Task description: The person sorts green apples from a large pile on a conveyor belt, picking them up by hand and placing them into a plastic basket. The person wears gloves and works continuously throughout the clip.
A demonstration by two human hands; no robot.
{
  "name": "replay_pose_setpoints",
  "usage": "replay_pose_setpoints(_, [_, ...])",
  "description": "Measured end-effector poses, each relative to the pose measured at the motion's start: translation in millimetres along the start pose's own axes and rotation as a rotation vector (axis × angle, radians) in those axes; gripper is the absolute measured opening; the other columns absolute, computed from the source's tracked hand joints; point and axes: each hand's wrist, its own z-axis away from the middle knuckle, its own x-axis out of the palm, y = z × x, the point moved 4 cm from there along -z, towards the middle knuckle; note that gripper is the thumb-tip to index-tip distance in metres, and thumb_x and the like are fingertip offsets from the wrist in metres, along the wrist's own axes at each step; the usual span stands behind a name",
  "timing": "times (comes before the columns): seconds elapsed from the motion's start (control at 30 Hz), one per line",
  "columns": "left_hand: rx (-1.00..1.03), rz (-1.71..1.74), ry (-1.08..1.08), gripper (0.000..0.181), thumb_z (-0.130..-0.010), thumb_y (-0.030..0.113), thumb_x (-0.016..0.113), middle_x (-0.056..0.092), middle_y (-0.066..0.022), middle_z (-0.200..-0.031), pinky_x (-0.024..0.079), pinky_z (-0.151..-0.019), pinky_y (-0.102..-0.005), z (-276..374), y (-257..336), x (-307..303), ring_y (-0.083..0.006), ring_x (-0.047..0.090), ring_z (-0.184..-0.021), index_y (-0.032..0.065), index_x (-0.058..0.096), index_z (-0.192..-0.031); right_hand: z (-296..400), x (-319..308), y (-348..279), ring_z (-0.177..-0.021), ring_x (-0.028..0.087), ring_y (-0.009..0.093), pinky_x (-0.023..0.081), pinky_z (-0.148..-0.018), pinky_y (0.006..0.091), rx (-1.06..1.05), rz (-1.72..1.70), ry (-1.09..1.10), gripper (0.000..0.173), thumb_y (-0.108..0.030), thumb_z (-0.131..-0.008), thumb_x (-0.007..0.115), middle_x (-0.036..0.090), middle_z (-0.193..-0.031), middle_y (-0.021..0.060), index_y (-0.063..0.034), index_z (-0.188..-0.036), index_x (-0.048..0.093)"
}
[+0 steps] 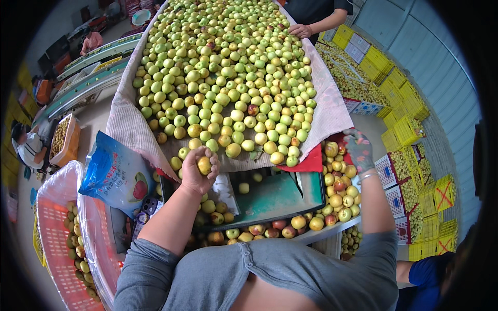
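My bare left hand (198, 169) is curled around a yellow-brown jujube (204, 165) at the front edge of a cloth-lined table (328, 89). Green and yellow jujubes (233, 95) cover most of that sloping table. My right hand (358, 149), in a grey patterned glove, is over the right-hand trough beside the red cloth edge; whether its fingers hold anything is hidden. Below the table's front edge, a green conveyor belt (272, 200) carries a few loose jujubes. Riper, blotched jujubes (336, 194) fill the trough around the belt's right and near sides.
A blue-and-white plastic bag (120, 175) and a phone (149, 206) are at left, beside a lined orange basket (58, 241). Yellow crates (404, 132) line the right wall. A co-worker's hand (300, 31) rests on the table's far right edge; another person's blue sleeve (428, 272) is at lower right.
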Motion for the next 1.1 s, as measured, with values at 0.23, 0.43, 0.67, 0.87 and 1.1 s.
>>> replay_pose_setpoints(0.23, [-0.011,-0.059,-0.021,0.025,-0.089,0.031,0.05,0.051,-0.007,-0.068,0.034,-0.036,-0.0225,4,3,0,-0.0177,0.049,-0.052,0.0089,0.049,-0.077,-87,155,-54,-0.111,0.056,0.03,0.045,-0.096,0.0382,-0.439,0.677,-0.21,0.033,-0.017,-0.09,0.045,0.057,-0.121,0.0157,-0.0101,-0.12,0.057])
replay_pose_setpoints(0.43, [-0.018,-0.014,0.013,0.025,-0.088,0.031,0.051,0.05,-0.0067,-0.068,0.035,-0.036,-0.022,8,4,1,-0.0169,0.048,-0.053,0.0094,0.048,-0.077,-137,208,-94,-0.116,0.053,0.034,0.044,-0.098,0.0425,-0.161,0.879,-0.459,0.038,-0.016,-0.09,0.041,0.05,-0.131,0.0172,-0.0125,-0.126,0.052])
replay_pose_setpoints(0.67, [-0.042,-0.045,-0.009,0.024,-0.088,0.031,0.051,0.051,-0.0062,-0.068,0.035,-0.037,-0.022,2,0,6,-0.0164,0.047,-0.052,0.0094,0.048,-0.077,-114,185,-83,-0.114,0.057,0.029,0.047,-0.095,0.0412,-0.152,0.909,-0.432,0.042,-0.016,-0.088,0.052,0.054,-0.129,0.0123,-0.0186,-0.13,0.05])
replay_pose_setpoints(0.87, [-0.007,-0.063,-0.001,0.024,-0.088,0.031,0.05,0.052,-0.0055,-0.068,0.035,-0.038,-0.0226,4,4,-4,-0.016,0.047,-0.051,0.0102,0.049,-0.077,-6,2,-75,-0.1,0.059,0.026,0.047,-0.088,0.0356,-0.229,0.458,0.039,0.047,-0.027,-0.081,0.069,0.061,-0.106,0.0137,-0.0061,-0.122,0.055])
replay_pose_setpoints(1.1, [-0.038,-0.047,0.005,0.022,-0.089,0.03,0.051,0.052,-0.0044,-0.069,0.034,-0.038,-0.0221,2,-5,5,-0.0153,0.048,-0.053,0.0105,0.049,-0.078,170,-210,52,-0.103,0.059,0.027,0.047,-0.091,0.0353,0.499,1.091,-0.011,0.048,-0.023,-0.083,0.067,0.061,-0.112,0.0148,-0.0042,-0.125,0.053])
